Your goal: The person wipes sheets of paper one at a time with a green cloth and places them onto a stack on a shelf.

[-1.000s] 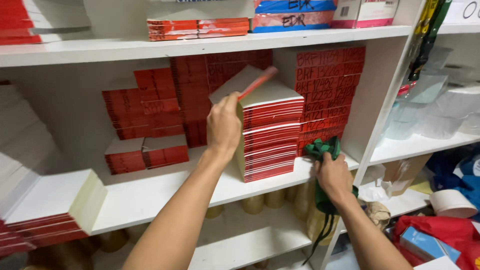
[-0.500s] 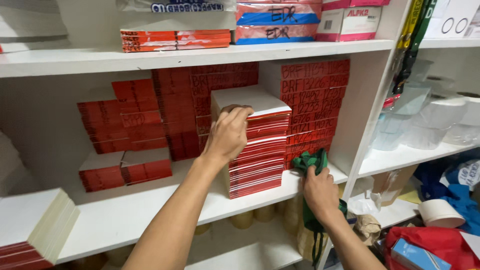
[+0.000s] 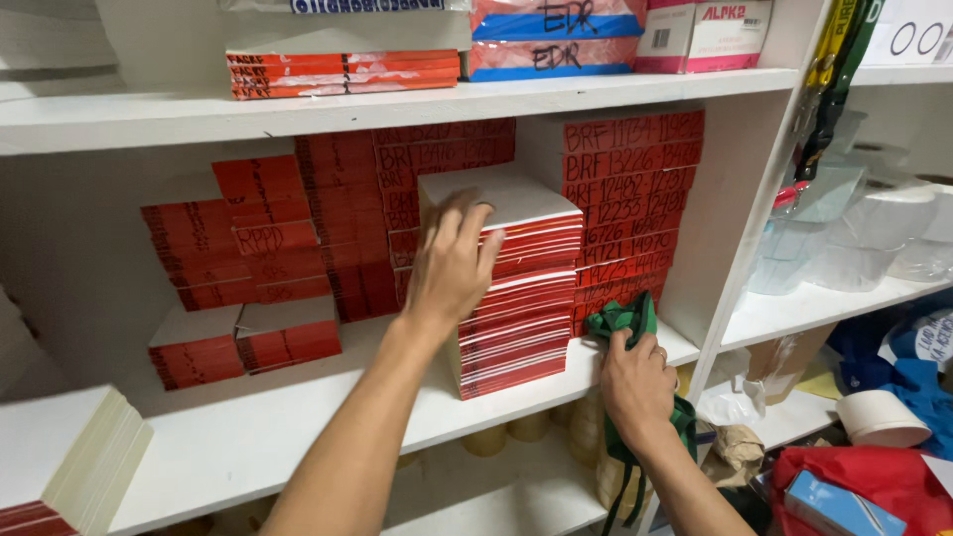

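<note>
On the middle shelf (image 3: 298, 397) of a white storage unit, the left hand (image 3: 452, 263) is resting against a tall stack of red-edged booklets (image 3: 516, 288), its fingers (image 3: 467, 223) spreading loosely over the upper left corner of the stack and curling onto the white top cover, pressing rather than gripping. The stack is standing upright near the shelf's front edge, just ahead of more red bundles (image 3: 625, 189) piled against the back wall. At the right end of the same shelf, the right hand (image 3: 635, 382) is closing its fingers (image 3: 623, 347) around a bunched green cloth (image 3: 623, 318), which is touching the shelf surface beside the foot of the stack while its loose end is hanging down below the shelf edge. Further left, lower piles of red booklets (image 3: 243, 342) are sitting well apart from the hands, and a thick white-topped stack (image 3: 60, 447) is showing at the lower left corner. Above, the upper shelf (image 3: 397, 104) is carrying flat red packs and boxes. To the right, clear plastic containers (image 3: 864, 233) are sitting on a neighbouring shelf, with a roll of tape (image 3: 879, 422) and red fabric (image 3: 874, 476) below
</note>
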